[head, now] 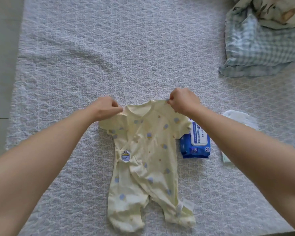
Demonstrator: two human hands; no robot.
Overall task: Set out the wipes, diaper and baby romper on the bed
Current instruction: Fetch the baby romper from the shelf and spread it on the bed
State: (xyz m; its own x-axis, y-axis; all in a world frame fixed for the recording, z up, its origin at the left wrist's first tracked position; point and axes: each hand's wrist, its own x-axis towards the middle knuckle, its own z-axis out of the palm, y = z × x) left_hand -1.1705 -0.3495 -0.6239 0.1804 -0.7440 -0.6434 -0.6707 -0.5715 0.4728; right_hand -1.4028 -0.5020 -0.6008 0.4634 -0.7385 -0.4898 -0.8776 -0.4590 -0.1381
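Note:
A pale yellow baby romper (pixel 146 160) with small blue prints lies spread front-up on the bed (pixel 109 57), its legs toward me. My left hand (pixel 106 106) pinches its left shoulder and my right hand (pixel 182 99) pinches its right shoulder. A blue pack of wipes (pixel 196 143) lies flat just right of the romper, its top corner under the romper's sleeve. A white diaper (pixel 240 119) lies further right, mostly hidden behind my right forearm.
The bed has a grey-white quilted cover. A checked pillow (pixel 262 46) with a bundled patterned blanket (pixel 271 11) on it sits at the far right corner. The bed's left edge meets a plain floor (pixel 2 65).

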